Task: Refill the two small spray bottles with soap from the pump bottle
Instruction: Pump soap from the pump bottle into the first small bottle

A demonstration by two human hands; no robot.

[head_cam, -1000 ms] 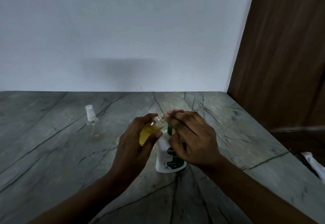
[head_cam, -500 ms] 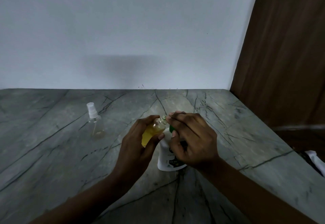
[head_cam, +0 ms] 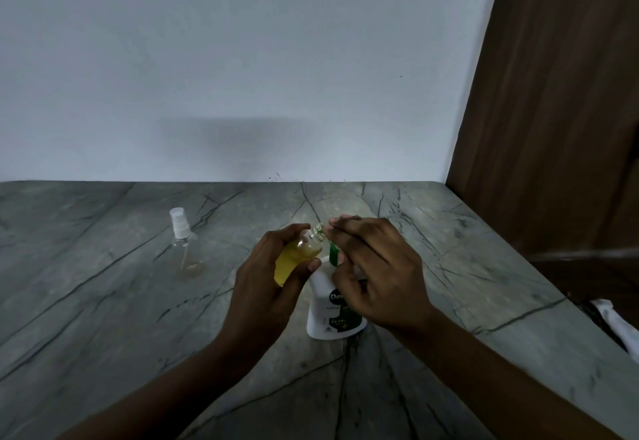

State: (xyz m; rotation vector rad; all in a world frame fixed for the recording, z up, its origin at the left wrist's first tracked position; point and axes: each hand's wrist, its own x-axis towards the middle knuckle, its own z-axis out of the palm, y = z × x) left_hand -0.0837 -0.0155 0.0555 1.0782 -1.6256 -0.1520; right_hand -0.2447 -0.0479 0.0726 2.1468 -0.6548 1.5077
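The left hand [head_cam: 266, 287] is closed around a small uncapped spray bottle [head_cam: 298, 255], fingers wrapped on the far side and thumb on the near side, so this grip carries the bottle clear of the bench [head_cam: 103, 301]. The bottle is tilted, its open threaded neck pointing up and toward the right hand, and its body holds yellow liquid for most of its visible length. The right hand [head_cam: 375, 273] sits just beside it, fingers curled down over the top of the white pump bottle [head_cam: 328, 315]; the green pump head [head_cam: 334, 253] shows between the two hands, directly under the right fingertips [head_cam: 337, 230]. This grip is closed on the pump top. The neck of the held bottle lies just beside the green pump head; whether the two touch cannot be determined. The pump bottle stands upright on the bench, roughly midway between the far and near edges and toward the right edge. A second small spray bottle [head_cam: 185, 249], clear, with its white sprayer cap on, stands upright well apart toward the left edge, nearer the far edge; only a thin layer of liquid shows at its base. A white object [head_cam: 619, 325] lies beyond the right edge of the bench, partly out of view.
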